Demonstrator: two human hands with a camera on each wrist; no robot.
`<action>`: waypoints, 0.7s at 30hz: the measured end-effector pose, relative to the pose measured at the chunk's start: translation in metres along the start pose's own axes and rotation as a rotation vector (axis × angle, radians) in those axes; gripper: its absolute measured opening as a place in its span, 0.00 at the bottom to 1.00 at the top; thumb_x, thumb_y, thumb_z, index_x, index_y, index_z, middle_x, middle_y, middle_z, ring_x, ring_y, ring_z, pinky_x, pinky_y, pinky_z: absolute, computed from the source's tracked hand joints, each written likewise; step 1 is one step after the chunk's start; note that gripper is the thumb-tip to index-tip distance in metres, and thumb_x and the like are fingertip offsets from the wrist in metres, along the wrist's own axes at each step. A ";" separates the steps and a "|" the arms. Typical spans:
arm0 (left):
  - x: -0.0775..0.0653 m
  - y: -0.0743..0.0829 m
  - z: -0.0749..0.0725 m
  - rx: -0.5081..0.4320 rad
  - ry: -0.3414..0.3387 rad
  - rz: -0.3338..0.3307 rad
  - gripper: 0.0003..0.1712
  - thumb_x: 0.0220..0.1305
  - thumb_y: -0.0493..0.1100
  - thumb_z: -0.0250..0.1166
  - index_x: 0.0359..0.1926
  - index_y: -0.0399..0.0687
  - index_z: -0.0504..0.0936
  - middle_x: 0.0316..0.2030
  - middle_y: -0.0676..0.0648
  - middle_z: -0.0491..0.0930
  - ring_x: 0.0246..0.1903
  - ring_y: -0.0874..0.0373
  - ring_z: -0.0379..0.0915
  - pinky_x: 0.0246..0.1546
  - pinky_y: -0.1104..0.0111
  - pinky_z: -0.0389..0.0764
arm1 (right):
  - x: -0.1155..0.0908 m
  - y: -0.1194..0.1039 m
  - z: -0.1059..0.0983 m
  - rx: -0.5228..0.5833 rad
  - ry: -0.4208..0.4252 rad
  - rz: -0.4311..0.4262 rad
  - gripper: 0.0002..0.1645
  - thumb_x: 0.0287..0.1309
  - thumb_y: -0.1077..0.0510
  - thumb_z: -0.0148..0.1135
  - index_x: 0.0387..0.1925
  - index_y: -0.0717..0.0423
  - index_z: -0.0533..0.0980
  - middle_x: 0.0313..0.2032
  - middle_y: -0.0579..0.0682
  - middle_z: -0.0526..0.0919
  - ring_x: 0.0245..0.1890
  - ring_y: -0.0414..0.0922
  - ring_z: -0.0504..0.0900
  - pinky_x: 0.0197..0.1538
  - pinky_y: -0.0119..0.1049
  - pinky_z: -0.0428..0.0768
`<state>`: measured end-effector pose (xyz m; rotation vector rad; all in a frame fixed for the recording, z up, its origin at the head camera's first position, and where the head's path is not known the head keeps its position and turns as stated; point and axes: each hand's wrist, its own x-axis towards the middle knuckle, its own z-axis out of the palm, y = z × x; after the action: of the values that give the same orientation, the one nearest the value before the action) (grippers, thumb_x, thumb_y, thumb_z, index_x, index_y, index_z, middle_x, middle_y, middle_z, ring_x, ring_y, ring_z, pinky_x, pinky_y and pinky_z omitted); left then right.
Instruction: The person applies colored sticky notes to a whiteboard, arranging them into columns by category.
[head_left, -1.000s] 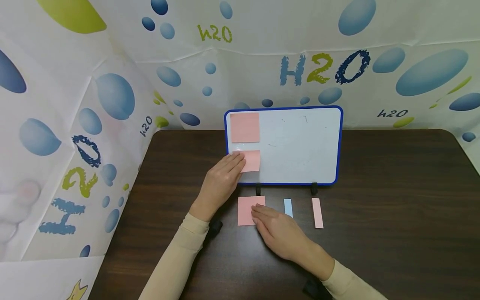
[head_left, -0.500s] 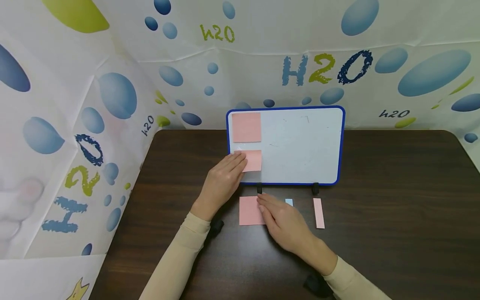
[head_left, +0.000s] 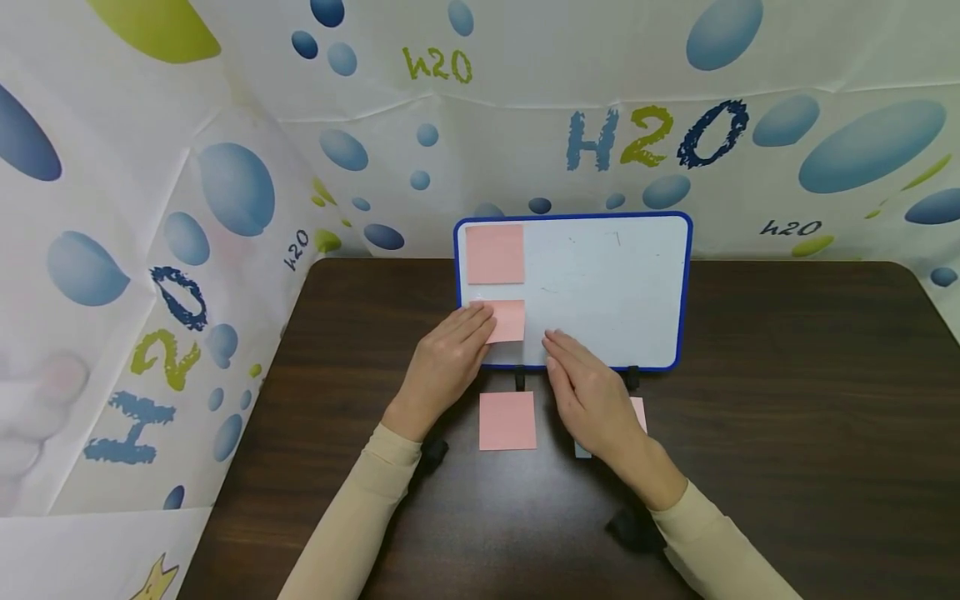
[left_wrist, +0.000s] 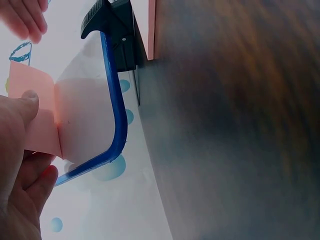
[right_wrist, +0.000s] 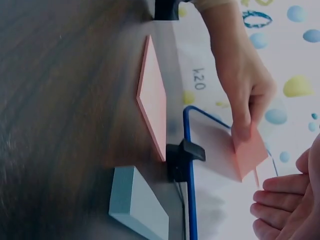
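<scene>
A whiteboard point(head_left: 600, 275) with a blue frame stands upright at the back of the table. Near its lower left corner my left hand point(head_left: 446, 350) pinches a pink sticky note point(head_left: 510, 322); the left wrist view shows the thumb point(left_wrist: 30, 102) on the note's face and fingers behind it. My right hand point(head_left: 596, 400) is raised before the board's lower edge, fingers straight and holding nothing. Above the pinched note, another pink sticky note point(head_left: 495, 255) is on the board. A square pink sticky-note pad point(head_left: 507, 421) lies on the table between my hands.
A narrow blue pad point(right_wrist: 135, 200) lies under my right hand, partly hidden in the head view. Right of it is a narrow pink pad point(head_left: 638, 410), also partly covered. Black clips point(right_wrist: 182, 155) hold the board's lower edge. A printed white sheet hangs behind the table point(head_left: 787, 417).
My right hand has left the pink pad, moving right and up to the front of the board. My left hand stays at the lower note.
</scene>
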<state>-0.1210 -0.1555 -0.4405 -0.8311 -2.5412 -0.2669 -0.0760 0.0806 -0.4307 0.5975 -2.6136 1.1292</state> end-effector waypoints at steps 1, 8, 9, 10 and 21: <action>0.000 0.000 0.000 0.000 -0.003 -0.002 0.24 0.65 0.39 0.71 0.61 0.41 0.82 0.62 0.43 0.81 0.64 0.50 0.78 0.68 0.59 0.75 | 0.001 0.001 0.000 -0.004 -0.003 0.002 0.23 0.77 0.56 0.50 0.63 0.65 0.77 0.66 0.57 0.78 0.69 0.52 0.76 0.69 0.51 0.76; 0.000 0.001 -0.001 0.008 -0.007 -0.005 0.23 0.66 0.40 0.70 0.61 0.40 0.83 0.62 0.42 0.81 0.64 0.49 0.78 0.68 0.59 0.75 | 0.005 0.004 0.000 -0.004 -0.023 0.016 0.24 0.77 0.55 0.50 0.65 0.63 0.75 0.68 0.55 0.77 0.71 0.50 0.74 0.71 0.51 0.75; 0.000 0.001 -0.002 0.010 -0.006 -0.004 0.23 0.66 0.40 0.70 0.61 0.40 0.83 0.62 0.42 0.81 0.64 0.49 0.78 0.68 0.59 0.75 | 0.006 0.004 0.000 -0.003 -0.027 0.017 0.24 0.77 0.55 0.50 0.65 0.63 0.75 0.68 0.55 0.76 0.71 0.50 0.73 0.71 0.51 0.74; 0.000 0.001 -0.002 0.011 -0.005 -0.004 0.23 0.66 0.41 0.70 0.61 0.40 0.83 0.61 0.42 0.81 0.64 0.49 0.78 0.68 0.59 0.75 | 0.007 0.003 0.000 -0.001 -0.031 0.019 0.24 0.77 0.55 0.50 0.66 0.63 0.75 0.69 0.55 0.76 0.71 0.50 0.73 0.71 0.51 0.74; 0.000 0.002 -0.001 -0.001 0.006 -0.006 0.22 0.70 0.43 0.67 0.61 0.39 0.82 0.62 0.42 0.81 0.64 0.49 0.78 0.69 0.59 0.75 | 0.024 -0.007 0.008 0.020 -0.045 0.000 0.26 0.79 0.52 0.46 0.67 0.62 0.74 0.71 0.54 0.73 0.73 0.49 0.70 0.73 0.50 0.72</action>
<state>-0.1195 -0.1538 -0.4397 -0.8220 -2.5390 -0.2717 -0.0939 0.0638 -0.4226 0.6339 -2.6429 1.1563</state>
